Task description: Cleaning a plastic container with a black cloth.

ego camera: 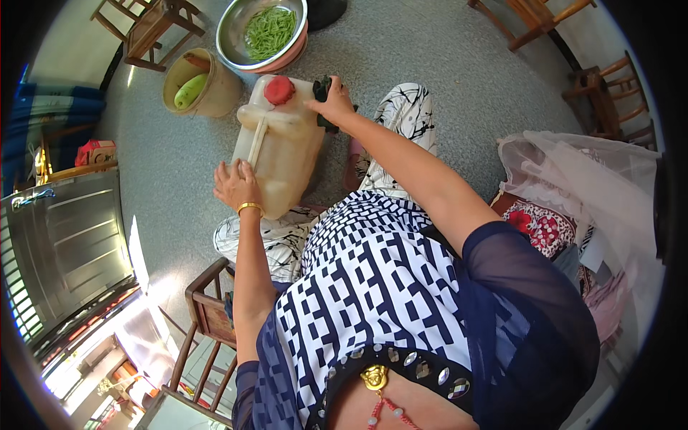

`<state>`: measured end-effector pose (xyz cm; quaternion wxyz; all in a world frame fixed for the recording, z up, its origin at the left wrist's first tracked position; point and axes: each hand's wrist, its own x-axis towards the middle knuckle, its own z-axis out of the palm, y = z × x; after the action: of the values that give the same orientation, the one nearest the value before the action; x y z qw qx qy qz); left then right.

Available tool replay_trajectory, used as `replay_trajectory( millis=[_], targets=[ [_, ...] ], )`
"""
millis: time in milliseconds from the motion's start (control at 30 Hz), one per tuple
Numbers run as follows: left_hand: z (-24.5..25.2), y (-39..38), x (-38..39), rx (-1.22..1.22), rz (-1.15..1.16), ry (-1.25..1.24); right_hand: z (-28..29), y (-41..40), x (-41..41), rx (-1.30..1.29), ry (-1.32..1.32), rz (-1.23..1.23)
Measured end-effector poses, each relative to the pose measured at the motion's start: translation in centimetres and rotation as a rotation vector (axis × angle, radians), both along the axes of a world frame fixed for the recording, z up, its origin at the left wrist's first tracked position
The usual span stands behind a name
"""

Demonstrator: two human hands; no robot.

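Observation:
A large translucent plastic jerrycan (285, 156) with a red screw cap (279, 90) stands tilted before my knees. My left hand (237, 185), with a gold bracelet at the wrist, grips its near left side beside the handle. In my right hand (334, 105) is a dark, crumpled cloth (322, 97), held against the can's right side near the top. The thumb of that hand reaches onto the can. Its underside and the far part of the cloth are hidden.
Beyond the can are a bucket (215, 97) holding a green gourd (190, 91) and a metal basin (226, 48) of cut green beans (270, 32). Wooden chairs (156, 29) stand around the speckled floor (457, 70). White netting (559, 161) drapes over fabric at right.

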<state>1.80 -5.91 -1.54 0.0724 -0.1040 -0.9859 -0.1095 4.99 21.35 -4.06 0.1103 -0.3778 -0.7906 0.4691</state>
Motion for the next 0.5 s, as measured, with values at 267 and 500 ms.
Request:
replay_trajectory(
  millis=[267, 500],
  targets=[
    [0.0, 0.0, 0.0, 0.001, 0.009, -0.002, -3.2, -1.3, 1.4, -0.431, 0.034, -0.065],
    [0.4, 0.5, 0.1, 0.002, 0.009, -0.002, -3.5, 0.1, 1.4, -0.536, 0.095, -0.022]
  ],
)
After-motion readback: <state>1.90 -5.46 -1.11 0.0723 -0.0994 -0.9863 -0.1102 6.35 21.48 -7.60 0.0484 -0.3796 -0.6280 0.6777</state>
